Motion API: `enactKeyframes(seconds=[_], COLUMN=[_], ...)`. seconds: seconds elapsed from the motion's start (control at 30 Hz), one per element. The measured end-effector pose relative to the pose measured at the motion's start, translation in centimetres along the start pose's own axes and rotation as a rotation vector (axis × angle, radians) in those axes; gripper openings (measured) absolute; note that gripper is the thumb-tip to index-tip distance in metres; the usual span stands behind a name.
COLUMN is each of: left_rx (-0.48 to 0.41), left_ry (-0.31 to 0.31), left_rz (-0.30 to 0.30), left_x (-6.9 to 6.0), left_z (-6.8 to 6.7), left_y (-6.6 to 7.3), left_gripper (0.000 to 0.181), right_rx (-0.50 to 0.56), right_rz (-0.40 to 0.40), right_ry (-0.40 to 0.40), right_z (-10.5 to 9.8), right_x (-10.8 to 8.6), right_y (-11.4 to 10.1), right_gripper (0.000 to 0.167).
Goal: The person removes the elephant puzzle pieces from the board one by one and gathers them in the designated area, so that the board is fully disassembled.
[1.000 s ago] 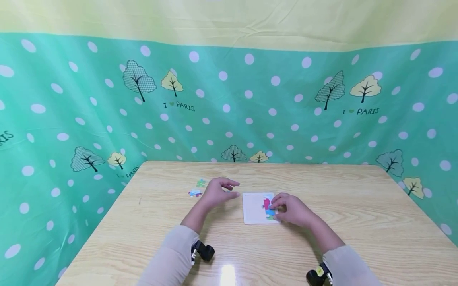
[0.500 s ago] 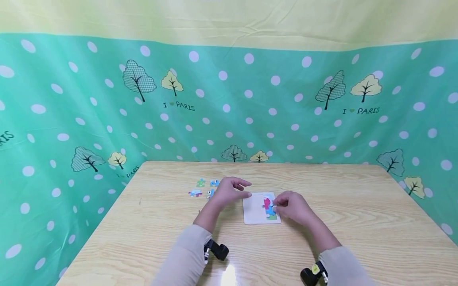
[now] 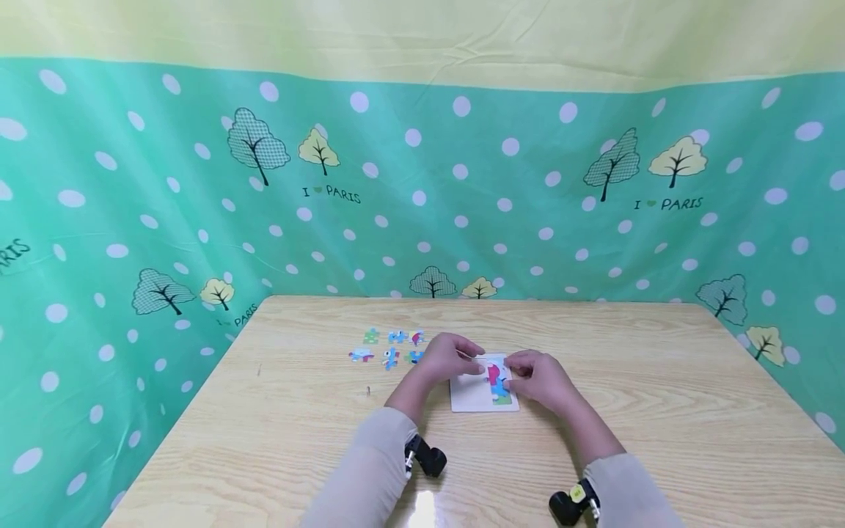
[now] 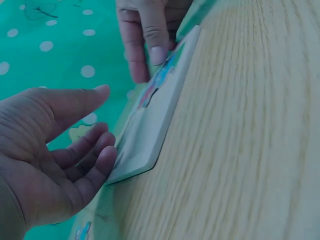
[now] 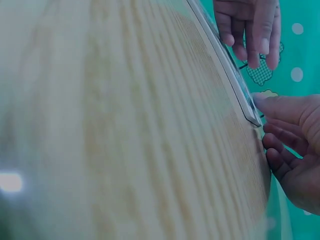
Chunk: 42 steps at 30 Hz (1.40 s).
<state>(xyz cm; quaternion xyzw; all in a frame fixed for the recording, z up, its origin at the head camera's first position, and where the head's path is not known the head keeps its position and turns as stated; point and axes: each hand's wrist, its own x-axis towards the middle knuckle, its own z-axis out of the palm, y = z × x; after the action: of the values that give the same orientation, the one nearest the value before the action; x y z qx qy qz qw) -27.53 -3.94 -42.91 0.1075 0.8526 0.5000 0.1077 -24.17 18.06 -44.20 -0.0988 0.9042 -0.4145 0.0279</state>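
Observation:
A white square puzzle tray (image 3: pixel 465 401) lies flat on the table, with joined colourful jigsaw pieces (image 3: pixel 499 392) along its right side. My left hand (image 3: pixel 449 359) reaches over the tray's far left part, thumb and loosely curled fingers apart with nothing between them, as the left wrist view shows. At the tray's right edge is my right hand (image 3: pixel 544 380). Its thumb (image 5: pixel 275 106) comes to the tray's corner in the right wrist view, and its other fingers bend loosely beside it. Whether that thumb presses on a piece cannot be made out.
Several loose jigsaw pieces lie in two rows left of the tray, among them a green piece (image 3: pixel 371 336) and a blue piece (image 3: pixel 390 358). A polka-dot curtain (image 3: pixel 462 198) hangs behind the wooden table (image 3: pixel 627 367). A small dark mark (image 3: pixel 368 391) shows on the tabletop.
My left hand has moved right, from beside the loose pieces to over the tray, uncovering more of them. My right hand has shifted slightly, from over the joined pieces to the tray's right edge.

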Motion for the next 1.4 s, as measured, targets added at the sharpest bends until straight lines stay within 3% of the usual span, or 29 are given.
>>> enactKeyframes(seconds=[0.13,0.37,0.63,1.03,1.4], left_rx=[0.023,0.096,0.204,0.341,0.360], left_ry=[-0.001,-0.017,-0.039,-0.018,-0.046], left_rz=[-0.014,-0.011,0.005,-0.018,-0.014], left_x=[0.6,1.0,0.9,0.8,0.9], left_z=[0.6,1.1,1.7,2.4,2.5], left_y=[0.2,0.6,1.1,1.7,1.4], left_gripper=[0.022,0.022,0.022,0.018,0.016], right_rx=[0.005,-0.003,-0.022,-0.018,-0.033], right_rz=[-0.026,-0.001,0.013,0.007,-0.005], right_ry=[-0.020,-0.036,-0.044,-0.065,-0.060], right_z=[0.0,-0.1,-0.1,-0.1,0.1], right_x=[0.1,0.3,0.3,0.3,0.2], right_y=[0.3,0.4,0.3,0.5,0.3], right_gripper=[0.040,0.039,0.037,0.039,0.037])
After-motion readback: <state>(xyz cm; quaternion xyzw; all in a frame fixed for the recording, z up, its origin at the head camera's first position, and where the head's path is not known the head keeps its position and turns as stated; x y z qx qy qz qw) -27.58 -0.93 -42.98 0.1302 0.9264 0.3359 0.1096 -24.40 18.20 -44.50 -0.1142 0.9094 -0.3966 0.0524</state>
